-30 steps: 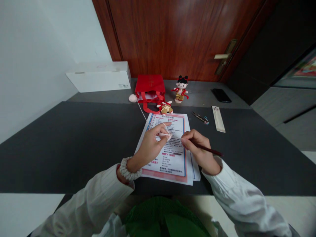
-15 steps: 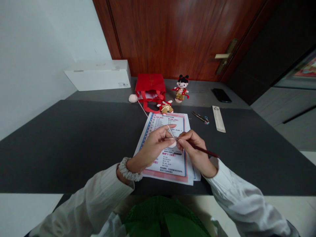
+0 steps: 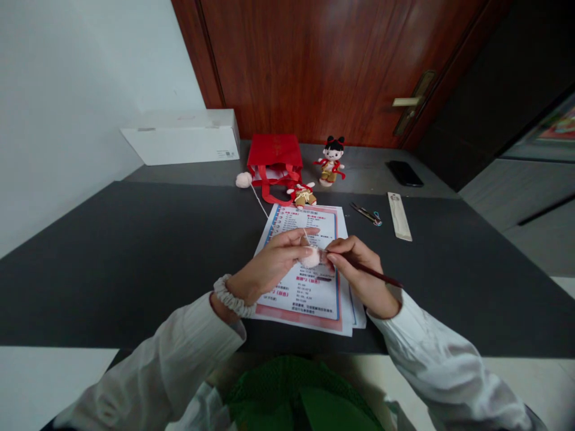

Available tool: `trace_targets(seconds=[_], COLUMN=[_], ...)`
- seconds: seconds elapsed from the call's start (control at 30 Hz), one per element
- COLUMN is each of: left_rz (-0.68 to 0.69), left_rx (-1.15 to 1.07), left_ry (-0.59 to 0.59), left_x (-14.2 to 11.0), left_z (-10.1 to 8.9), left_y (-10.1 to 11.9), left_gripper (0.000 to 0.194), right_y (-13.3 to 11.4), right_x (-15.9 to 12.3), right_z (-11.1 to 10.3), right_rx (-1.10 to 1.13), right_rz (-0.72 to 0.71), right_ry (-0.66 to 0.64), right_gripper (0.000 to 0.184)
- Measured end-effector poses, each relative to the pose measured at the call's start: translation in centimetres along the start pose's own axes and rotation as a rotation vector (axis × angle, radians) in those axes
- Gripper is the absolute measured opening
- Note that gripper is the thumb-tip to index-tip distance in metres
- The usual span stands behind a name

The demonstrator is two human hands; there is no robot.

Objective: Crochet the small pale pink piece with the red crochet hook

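My left hand (image 3: 274, 263) pinches a small pale pink crochet piece (image 3: 311, 257) between thumb and fingers, with the yarn strand looped over the forefinger. My right hand (image 3: 359, 263) grips a dark red crochet hook (image 3: 377, 276) like a pen, its tip at the pink piece. Both hands hover over printed instruction sheets (image 3: 309, 287) on the dark table. The yarn runs back to a pink yarn ball (image 3: 244, 179) beside a red gift bag (image 3: 274, 160).
A dressed doll (image 3: 331, 160) stands behind the sheets and a smaller doll part (image 3: 302, 194) lies by the bag. Small scissors (image 3: 366, 214), a long packet (image 3: 399, 215), a black phone (image 3: 403, 172) and a white box (image 3: 184, 136) sit farther back.
My hands have come together. The hook tip moved left to the pink piece, and my left fingers closed round it and lowered a little.
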State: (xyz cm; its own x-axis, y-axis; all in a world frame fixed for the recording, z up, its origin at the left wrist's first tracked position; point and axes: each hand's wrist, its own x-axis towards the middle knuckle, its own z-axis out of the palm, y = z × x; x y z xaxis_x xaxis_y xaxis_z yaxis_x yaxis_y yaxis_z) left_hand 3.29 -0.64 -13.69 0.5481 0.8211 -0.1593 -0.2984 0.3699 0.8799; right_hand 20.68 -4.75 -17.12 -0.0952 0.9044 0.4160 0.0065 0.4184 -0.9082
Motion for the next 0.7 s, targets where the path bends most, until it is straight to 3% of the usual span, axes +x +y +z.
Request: trace_targets(seconds=[0.2, 0.43, 0.7], left_rz=[-0.045, -0.165, -0.248], left_rx=[0.136, 0.070, 0.065], left_ry=[-0.046, -0.186, -0.243], left_x=[-0.1, -0.2, -0.6], left_z=[-1.3, -2.2, -2.3], left_y=[1.0, 1.2, 1.6], left_gripper=[0.040, 0.037, 0.031], right_y=[-0.7, -0.5, -0.2], right_x=[0.1, -0.1, -0.1], right_z=[-0.9, -1.7, -2.0], right_rx=[0.047, 0.075, 0.251], right_rz=[-0.004, -0.016, 0.103], right_ry=[-0.010, -0.082, -0.124], right_gripper=[0.009, 0.009, 0.008])
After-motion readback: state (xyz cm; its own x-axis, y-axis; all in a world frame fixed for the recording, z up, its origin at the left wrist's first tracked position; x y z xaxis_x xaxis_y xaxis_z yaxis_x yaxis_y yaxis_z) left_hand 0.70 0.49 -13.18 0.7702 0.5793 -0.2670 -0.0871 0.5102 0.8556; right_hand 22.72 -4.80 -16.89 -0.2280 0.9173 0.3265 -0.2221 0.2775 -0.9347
